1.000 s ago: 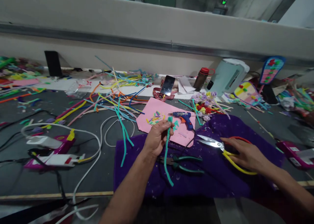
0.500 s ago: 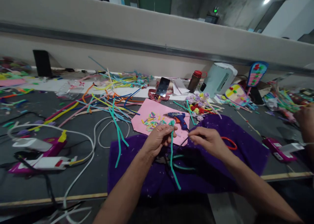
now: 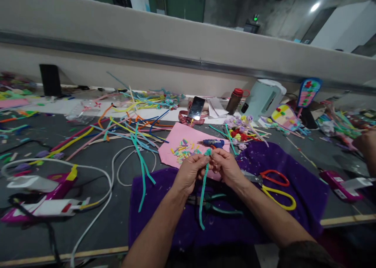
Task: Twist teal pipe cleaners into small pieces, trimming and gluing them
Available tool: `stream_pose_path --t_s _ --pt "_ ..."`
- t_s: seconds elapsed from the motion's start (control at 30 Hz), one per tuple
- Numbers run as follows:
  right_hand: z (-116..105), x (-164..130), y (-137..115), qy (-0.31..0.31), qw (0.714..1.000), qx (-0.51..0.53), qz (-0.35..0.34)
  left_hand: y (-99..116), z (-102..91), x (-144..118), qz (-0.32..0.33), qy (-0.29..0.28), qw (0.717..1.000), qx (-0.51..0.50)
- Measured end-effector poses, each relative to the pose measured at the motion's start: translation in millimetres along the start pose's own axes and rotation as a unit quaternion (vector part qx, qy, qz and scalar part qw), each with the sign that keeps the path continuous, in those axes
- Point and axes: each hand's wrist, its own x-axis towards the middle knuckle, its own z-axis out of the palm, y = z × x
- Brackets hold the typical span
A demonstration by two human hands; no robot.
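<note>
Between my fingers is a teal pipe cleaner [image 3: 203, 197], bunched at its top, with a long tail hanging down. My left hand [image 3: 190, 171] pinches it just below the bunched end. My right hand [image 3: 226, 164] is closed at the same end, its fingertips touching it. Beneath my hands, green-handled pliers [image 3: 220, 209] lie on a purple cloth [image 3: 164, 209]. Scissors [image 3: 276, 181] with one red and one yellow handle rest right of my right wrist. Behind my hands a blue glue gun [image 3: 213, 142] lies on a pink sheet [image 3: 169, 144] with several short cut pieces [image 3: 185, 150].
Loose pipe cleaners [image 3: 138, 136] spread over the table's left and back. A magenta power strip [image 3: 38, 201] with white cables stands left, another power strip [image 3: 337, 185] right. A phone [image 3: 196, 108], a bottle [image 3: 234, 101] and a pale kettle [image 3: 264, 99] line the back. Another person's hand [image 3: 366, 144] is far right.
My right hand has moved left, from beside the glue gun's cord to the top of the pipe cleaner. The scissors show more fully now. The view has shifted slightly.
</note>
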Motion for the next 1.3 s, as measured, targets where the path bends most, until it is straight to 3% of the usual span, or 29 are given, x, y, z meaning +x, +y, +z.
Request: stream_pose_path --t_s 0.43,0.7,0.97,1.3 --pt "-12.6 -3.6 2.8 -0.007 0.997 0.026 0.072 1.0 5.9 -1.9 0.018 0.017 0.996 0.087" --pt "-12.6 -2.6 4.3 -0.039 0.988 0.08 0.125 -0.7 3.8 -1.0 0.006 0.028 0.997 0.069" --pt "3.1 -18.6 -5.3 -0.099 0.988 -0.07 0.095 5.1 0.4 0.9 0.044 0.071 0.996 0.014" --pt "5.0 -21.6 -1.4 -0.138 0.98 -0.115 0.084 3.2 1.9 1.0 0.062 0.073 0.995 0.032"
